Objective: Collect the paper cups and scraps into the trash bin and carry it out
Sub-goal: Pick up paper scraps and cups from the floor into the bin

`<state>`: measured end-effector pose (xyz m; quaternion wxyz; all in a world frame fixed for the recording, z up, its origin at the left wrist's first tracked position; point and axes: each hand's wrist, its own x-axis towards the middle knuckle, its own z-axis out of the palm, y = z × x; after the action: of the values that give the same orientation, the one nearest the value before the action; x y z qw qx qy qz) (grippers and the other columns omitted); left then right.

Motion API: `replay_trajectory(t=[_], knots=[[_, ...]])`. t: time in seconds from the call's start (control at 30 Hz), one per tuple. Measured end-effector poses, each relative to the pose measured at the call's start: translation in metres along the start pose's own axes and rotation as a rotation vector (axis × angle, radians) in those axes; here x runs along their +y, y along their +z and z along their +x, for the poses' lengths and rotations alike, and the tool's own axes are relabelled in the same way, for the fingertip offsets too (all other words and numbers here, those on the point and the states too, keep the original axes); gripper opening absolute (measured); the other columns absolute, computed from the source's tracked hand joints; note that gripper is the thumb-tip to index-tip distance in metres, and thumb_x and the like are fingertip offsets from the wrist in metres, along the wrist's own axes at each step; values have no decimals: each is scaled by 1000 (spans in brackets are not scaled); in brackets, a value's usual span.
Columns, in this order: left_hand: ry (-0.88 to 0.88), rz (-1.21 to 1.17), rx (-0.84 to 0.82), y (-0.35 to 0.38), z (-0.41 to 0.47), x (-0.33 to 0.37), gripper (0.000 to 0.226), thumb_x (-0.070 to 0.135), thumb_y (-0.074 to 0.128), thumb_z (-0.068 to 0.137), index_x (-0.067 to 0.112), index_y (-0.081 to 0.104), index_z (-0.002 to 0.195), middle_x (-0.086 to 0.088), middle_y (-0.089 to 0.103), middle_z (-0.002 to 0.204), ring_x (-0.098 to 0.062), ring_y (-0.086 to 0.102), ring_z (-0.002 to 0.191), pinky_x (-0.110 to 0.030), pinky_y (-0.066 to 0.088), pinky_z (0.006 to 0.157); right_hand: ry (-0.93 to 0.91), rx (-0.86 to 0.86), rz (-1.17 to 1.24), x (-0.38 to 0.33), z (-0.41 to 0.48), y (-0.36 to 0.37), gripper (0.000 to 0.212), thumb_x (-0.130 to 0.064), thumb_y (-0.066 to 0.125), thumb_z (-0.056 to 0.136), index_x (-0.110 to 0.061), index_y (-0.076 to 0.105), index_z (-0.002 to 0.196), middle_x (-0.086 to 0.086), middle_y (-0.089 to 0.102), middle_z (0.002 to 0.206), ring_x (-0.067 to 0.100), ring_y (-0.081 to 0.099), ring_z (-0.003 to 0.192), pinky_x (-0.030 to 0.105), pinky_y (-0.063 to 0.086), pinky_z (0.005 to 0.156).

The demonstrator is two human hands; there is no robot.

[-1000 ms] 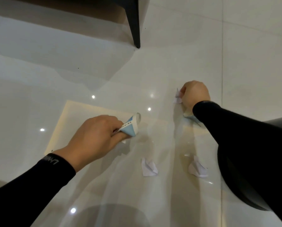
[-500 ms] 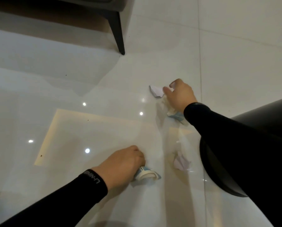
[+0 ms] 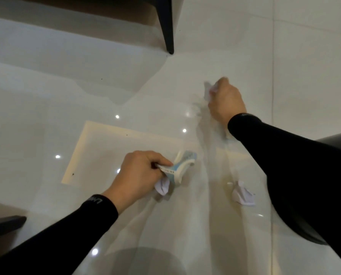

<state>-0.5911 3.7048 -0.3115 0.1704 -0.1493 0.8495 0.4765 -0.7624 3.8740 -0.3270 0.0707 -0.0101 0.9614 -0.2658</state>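
My left hand [image 3: 142, 173] grips a crushed cup [image 3: 184, 164] and a scrap [image 3: 162, 187]. My right hand [image 3: 226, 101] curls round a far scrap [image 3: 211, 90], blurred. A loose scrap [image 3: 242, 196] lies below it.

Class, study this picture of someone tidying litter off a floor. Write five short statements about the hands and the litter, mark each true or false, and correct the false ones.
1. The left hand grips a crushed blue-and-white paper cup. True.
2. That hand holds nothing besides the cup. False: a folded scrap is also held in it, under the cup.
3. A loose scrap lies on the floor near the right sleeve. True.
4. The right hand lies flat and open. False: its fingers are curled round a blurred scrap.
5. The furniture leg is white. False: it is dark.
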Motion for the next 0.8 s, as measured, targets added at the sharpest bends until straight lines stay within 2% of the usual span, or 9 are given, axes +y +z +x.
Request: replay_trajectory(t=[0.13, 0.23, 0.33, 0.4, 0.43, 0.5, 0.57, 0.67, 0.8], knots=[[19, -64, 59, -3, 16, 13, 20, 0, 62, 71, 15, 75, 66, -3, 71, 55, -16, 70, 61, -23, 50, 62, 2, 171, 58, 14, -13, -39, 21, -11, 37, 91, -5, 48, 107, 3, 51, 91, 22, 47, 78, 21, 27, 62], [55, -110, 67, -2, 20, 30, 27, -1, 62, 69, 22, 73, 60, -3, 69, 49, -6, 65, 49, -11, 45, 53, 137, 187, 23, 36, -33, -55, 39, -41, 40, 92, -4, 51, 94, 15, 58, 92, 33, 57, 90, 29, 31, 65], [68, -105, 98, -2, 13, 38, 31, 0, 65, 68, 29, 72, 58, 2, 70, 53, 3, 60, 48, -3, 38, 48, 91, -17, -179, 53, -45, -55, 58, -59, 62, 73, -3, 60, 91, 19, 57, 106, 35, 55, 105, 33, 42, 78], [77, -63, 83, -4, 3, 36, 31, 0, 64, 70, 28, 72, 57, 4, 69, 52, 2, 61, 49, -3, 38, 49, 42, -193, -332, 60, -51, -47, 66, -55, 73, 63, -6, 62, 107, 13, 52, 125, 31, 49, 116, 36, 42, 91], [88, -41, 65, -7, -4, 35, 31, 0, 63, 72, 27, 71, 59, 4, 69, 49, 0, 62, 49, -2, 39, 50, 35, -242, -322, 62, -52, -41, 62, -49, 74, 63, -10, 61, 109, 9, 53, 126, 30, 50, 115, 34, 43, 89], [109, 0, 54, -12, -16, 31, 31, -1, 59, 75, 26, 69, 61, 4, 67, 45, 0, 63, 49, 0, 37, 50, 33, -222, -233, 63, -55, -29, 33, -36, 68, 71, -12, 60, 91, 7, 61, 98, 28, 56, 90, 26, 43, 66], [108, 27, 97, -17, -25, 28, 34, -1, 59, 75, 28, 67, 59, 7, 66, 44, 6, 62, 51, 1, 36, 49, 19, -176, -277, 61, -60, -20, 17, -26, 58, 80, -10, 53, 77, 7, 57, 78, 26, 51, 73, 27, 36, 59], [87, 6, 112, -26, -32, 23, 36, -4, 58, 72, 26, 69, 56, 4, 66, 44, 2, 62, 48, -1, 38, 49, -36, -60, -281, 60, -70, -18, 15, -18, 51, 85, -13, 44, 73, 4, 50, 69, 27, 45, 66, 29, 32, 56], [51, -64, 134, -26, -28, 19, 27, 1, 63, 69, 24, 71, 59, 1, 67, 46, 0, 61, 46, -4, 39, 49, 45, 32, 71, 59, -89, -35, 29, -26, 62, 81, -24, 36, 68, -7, 45, 63, 13, 42, 57, 25, 26, 47]])
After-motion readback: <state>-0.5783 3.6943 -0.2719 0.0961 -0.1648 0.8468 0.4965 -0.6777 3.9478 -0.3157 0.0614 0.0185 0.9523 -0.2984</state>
